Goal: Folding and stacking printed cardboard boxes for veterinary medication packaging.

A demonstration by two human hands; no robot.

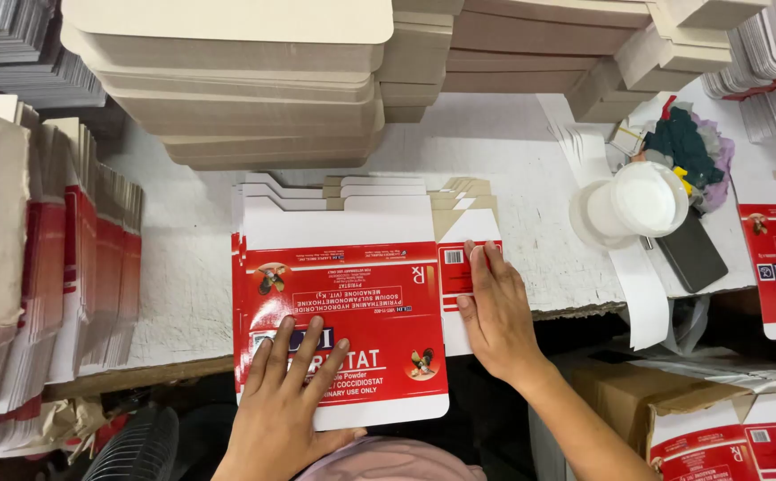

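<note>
The left hand lay flat with its grip spread on the red carton blank; beside it, the right hand, grip also spread, pressed the side flap.

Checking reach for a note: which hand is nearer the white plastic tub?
Right. The right hand lies on the carton's side flap, left of and below the white plastic tub; the left hand rests farther left on the red carton.

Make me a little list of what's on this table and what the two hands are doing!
Left hand: flat on the red and white flattened carton
Right hand: pressing the carton's side flap
Under the carton: stack of matching flat cartons
Behind: piles of plain folded board
Right side: white plastic tub, dark phone, bundle of coloured cloth
Left side: upright bundles of red cartons
</note>
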